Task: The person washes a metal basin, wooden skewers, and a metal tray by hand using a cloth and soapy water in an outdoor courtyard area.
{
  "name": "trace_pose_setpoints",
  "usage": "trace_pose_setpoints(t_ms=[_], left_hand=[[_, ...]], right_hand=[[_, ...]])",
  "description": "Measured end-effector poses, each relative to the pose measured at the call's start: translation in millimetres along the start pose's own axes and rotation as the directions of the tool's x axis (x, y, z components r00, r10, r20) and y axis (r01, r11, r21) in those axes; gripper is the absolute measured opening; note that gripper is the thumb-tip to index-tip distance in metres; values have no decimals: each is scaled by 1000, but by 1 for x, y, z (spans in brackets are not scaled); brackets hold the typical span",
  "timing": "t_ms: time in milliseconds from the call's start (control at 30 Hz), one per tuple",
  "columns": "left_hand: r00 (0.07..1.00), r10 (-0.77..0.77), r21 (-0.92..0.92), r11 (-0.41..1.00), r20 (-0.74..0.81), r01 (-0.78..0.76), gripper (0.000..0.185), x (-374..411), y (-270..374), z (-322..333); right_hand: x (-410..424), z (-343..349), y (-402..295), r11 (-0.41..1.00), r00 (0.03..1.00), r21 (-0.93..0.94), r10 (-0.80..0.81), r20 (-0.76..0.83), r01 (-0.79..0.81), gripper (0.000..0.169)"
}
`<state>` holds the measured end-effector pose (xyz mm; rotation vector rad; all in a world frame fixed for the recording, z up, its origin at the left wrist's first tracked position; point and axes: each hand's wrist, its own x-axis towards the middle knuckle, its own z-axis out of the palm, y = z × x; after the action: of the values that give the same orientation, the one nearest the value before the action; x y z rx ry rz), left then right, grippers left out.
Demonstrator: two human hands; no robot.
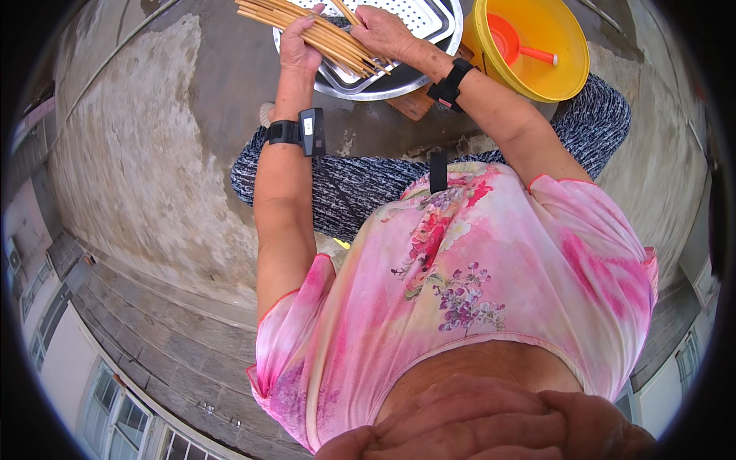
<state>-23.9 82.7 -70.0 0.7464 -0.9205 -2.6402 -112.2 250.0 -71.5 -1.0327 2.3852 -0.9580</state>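
Note:
My left hand [300, 46] is closed around a bundle of light wooden chopsticks [339, 49] at the top of the view. Just to its right, my right hand [382, 30] grips a few more sticks that point up and away. Under both hands lies a white perforated tray [422, 14] with a metal rim, resting over a wide round metal basin [402, 91]. The lower ends of the bundle lie over the tray's near corner. Part of the tray and basin is hidden by the hands and cut off by the picture's edge.
A yellow bucket [560, 63] holding a red dipper [537, 54] stands right of the basin, close to my right forearm. A piece of wood [413, 105] shows beneath the basin's near side. The concrete floor [224, 92] around is partly wet.

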Motion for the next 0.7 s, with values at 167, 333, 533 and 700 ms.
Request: trace_pose_setpoints(t_ms=[167,333,533,700], left_hand=[[996,-26,-62,998,84,31,26,-5,2,5],[996,-37,-17,999,85,38,29,-5,-1,3],[998,-50,-83,995,49,54,35,-5,-3,14],[997,-75,-110,991,8,75,30,-9,-4,7]], right_hand=[[3,2,7,936,863,-14,-329,-383,351,21],[3,-5,-14,876,976,432,-204,-72,215,22],[4,12,-3,970,987,181,-154,-52,161,25],[-4,-1,-17,976,966,51,-215,145,210,32]])
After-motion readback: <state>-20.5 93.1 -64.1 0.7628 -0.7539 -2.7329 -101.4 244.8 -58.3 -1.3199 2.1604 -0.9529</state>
